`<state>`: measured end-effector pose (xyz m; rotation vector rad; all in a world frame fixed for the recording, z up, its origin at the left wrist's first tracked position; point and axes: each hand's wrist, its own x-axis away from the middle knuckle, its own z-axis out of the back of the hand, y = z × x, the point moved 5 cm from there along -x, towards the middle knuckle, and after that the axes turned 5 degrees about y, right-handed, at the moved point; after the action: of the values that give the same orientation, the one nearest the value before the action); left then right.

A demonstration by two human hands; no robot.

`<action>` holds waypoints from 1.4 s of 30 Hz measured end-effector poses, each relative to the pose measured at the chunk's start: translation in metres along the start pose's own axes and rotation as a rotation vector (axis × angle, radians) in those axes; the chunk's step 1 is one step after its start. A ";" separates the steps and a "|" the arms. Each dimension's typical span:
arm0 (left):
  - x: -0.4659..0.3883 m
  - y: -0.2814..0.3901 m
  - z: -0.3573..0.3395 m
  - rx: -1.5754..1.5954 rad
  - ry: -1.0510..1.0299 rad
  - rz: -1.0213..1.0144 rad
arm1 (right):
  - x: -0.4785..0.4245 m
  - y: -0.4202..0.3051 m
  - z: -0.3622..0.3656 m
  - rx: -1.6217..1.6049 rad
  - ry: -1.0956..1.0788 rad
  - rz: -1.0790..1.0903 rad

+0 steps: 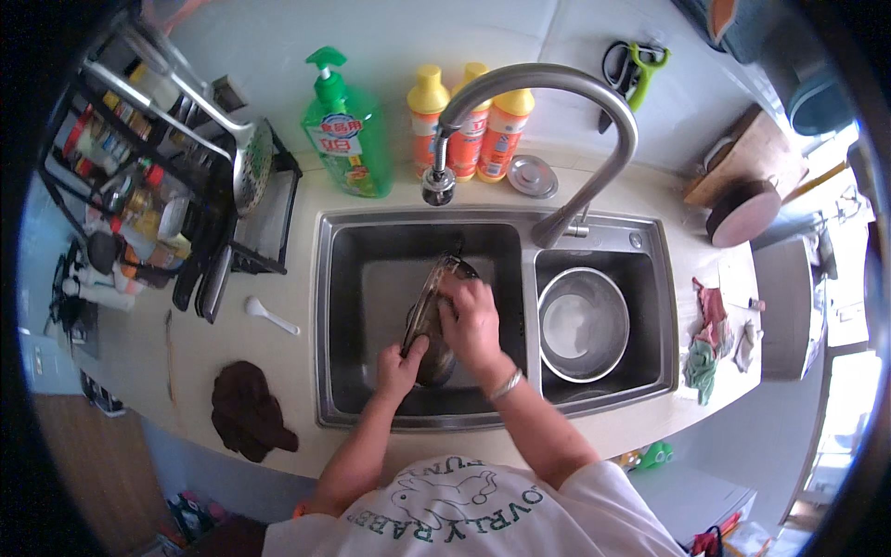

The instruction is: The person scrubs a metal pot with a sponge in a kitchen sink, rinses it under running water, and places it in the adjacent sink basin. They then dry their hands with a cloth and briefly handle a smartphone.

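Observation:
Over the left basin of the steel sink (348, 376), my left hand (401, 367) grips the near rim of a dark metal pan or bowl (437, 358), which is tilted on its side. The fingers of my right hand (472, 317) are at its upper part; they are blurred, and whether they hold anything cannot be told. The curved faucet (598, 90) arches above, its spout (438, 186) beyond the pan. In the right basin stands a round metal pot (583, 324) with cloudy liquid or residue inside.
Behind the sink stand a green pump bottle (348, 139), several orange bottles (501, 136) and a metal lid (532, 176). At left are a utensil rack (268, 261), a white spoon (273, 316) and a dark cloth (250, 411). More cloths (703, 355) lie at right.

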<state>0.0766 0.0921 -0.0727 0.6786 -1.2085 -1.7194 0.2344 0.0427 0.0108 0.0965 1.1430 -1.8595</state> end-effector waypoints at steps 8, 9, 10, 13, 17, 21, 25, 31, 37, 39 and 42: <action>0.000 0.003 -0.011 0.089 -0.162 0.126 | 0.032 -0.005 0.015 0.008 0.061 -0.039; 0.000 0.003 -0.007 0.064 -0.133 0.119 | 0.021 0.007 0.011 -0.013 0.093 -0.090; -0.001 0.011 -0.005 0.043 -0.113 0.103 | 0.009 0.022 0.009 0.001 0.090 -0.123; -0.010 0.024 0.002 -0.012 0.087 -0.118 | 0.003 0.028 0.003 -0.021 0.075 -0.129; -0.024 0.063 -0.008 -0.179 0.163 -0.416 | 0.027 0.011 0.006 -0.011 0.128 -0.054; -0.016 0.066 -0.012 -0.421 -0.132 -0.463 | 0.051 0.011 0.019 -0.069 0.119 -0.127; -0.021 0.064 -0.018 -0.257 -0.112 -0.508 | 0.027 0.033 0.018 -0.074 0.122 -0.119; -0.017 0.063 -0.036 -0.271 -0.195 -0.374 | 0.032 0.031 0.026 -0.075 0.117 -0.160; -0.017 0.059 -0.044 -0.187 -0.234 -0.390 | 0.037 0.030 0.028 -0.094 0.156 -0.184; -0.018 0.067 -0.045 -0.133 -0.193 -0.434 | 0.017 0.057 0.021 -0.114 0.139 -0.293; -0.018 0.055 -0.035 -0.073 -0.149 -0.404 | 0.014 0.059 0.012 -0.150 0.111 -0.275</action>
<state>0.1327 0.0871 -0.0361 0.8020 -1.1574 -2.1710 0.2739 0.0161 -0.0290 -0.0464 1.4274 -2.0197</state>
